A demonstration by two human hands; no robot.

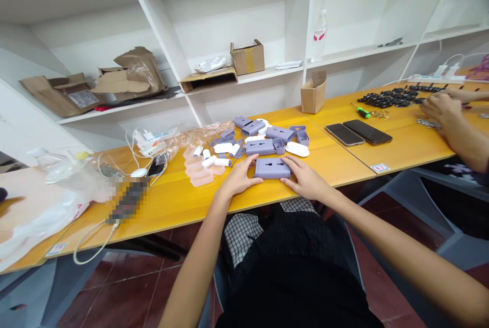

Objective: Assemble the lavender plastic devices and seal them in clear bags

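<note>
Left hand [240,178] and right hand [305,180] are clamped on either end of a purple plastic case [272,168], fingers half-curled against it, palms down. It lies flat near the front edge of the yellow worktop [171,206], underside hidden. Just behind sits a heap of purple parts [267,137] and white caps [221,155], too jumbled to count. Pink trays [200,172] are stacked to the left. Further right: two phones [359,133], one green screwdriver [361,110], one cardboard box [313,93] — plus a co-worker's hand [443,109], arm cut off at the frame edge.
</note>
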